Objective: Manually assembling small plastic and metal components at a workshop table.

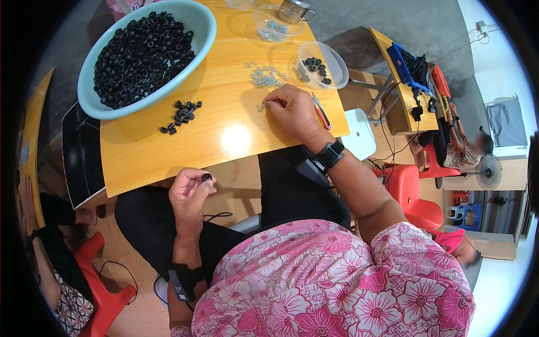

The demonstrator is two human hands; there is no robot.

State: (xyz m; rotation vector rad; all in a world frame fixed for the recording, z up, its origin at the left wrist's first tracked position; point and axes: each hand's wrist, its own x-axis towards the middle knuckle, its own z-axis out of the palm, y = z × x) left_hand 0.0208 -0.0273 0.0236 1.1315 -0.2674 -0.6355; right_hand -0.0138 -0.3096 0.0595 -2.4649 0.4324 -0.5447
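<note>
My left hand, just off the table's near edge, pinches a small black plastic ring between thumb and fingers. My right hand rests on the wooden table, its fingertips drawn together beside a few tiny silvery metal pieces. What those fingers hold, if anything, is too small to make out. A looser heap of shiny metal pieces lies just beyond that hand. Between the two hands and farther left, several black rings are scattered on the tabletop.
A large pale-blue basin full of black rings stands at the far left. Clear plastic tubs and a metal cup line the far right. Red-handled snips lie right of my right hand. Other people sit at tables on both sides.
</note>
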